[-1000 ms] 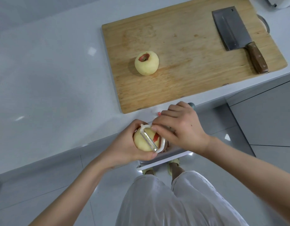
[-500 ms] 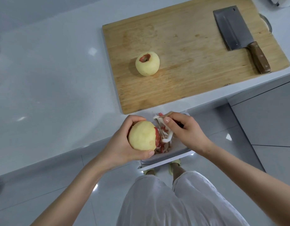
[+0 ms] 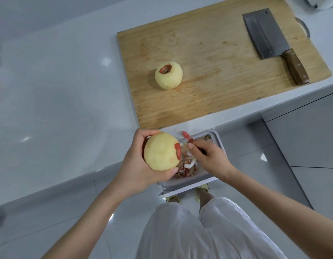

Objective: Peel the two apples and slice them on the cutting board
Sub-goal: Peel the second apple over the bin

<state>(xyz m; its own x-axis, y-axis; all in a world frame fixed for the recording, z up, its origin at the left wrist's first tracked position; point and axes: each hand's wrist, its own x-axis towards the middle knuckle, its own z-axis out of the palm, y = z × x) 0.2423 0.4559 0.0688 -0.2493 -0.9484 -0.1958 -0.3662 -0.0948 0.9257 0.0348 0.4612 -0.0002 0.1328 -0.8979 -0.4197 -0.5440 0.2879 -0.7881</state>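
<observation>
Left hand gripped a nearly peeled apple, fingers wrapped around its back and thumb under it; one red strip of skin was left on the side facing the right hand. Apple was held off the counter edge, above the left part of a white bin that stood open below the countertop.

Right hand was over the bin, fingers pinched closed on something small; a white peeler showed just below its fingers, but whether the hand held it could not be told. A red peel strip stuck up beside the fingertips. Pile of red and pale peels lay in the bin under both hands.

Second apple sat on the cutting board, left part, fully peeled except red skin around the stem hollow, well apart from the hands. Cleaver lay flat at the board's right end, blade toward the far side, wooden handle pointing to the near right corner. Board lay on the countertop, near edge close to the counter's front. Person's white trousers and pale slippers were visible below.
</observation>
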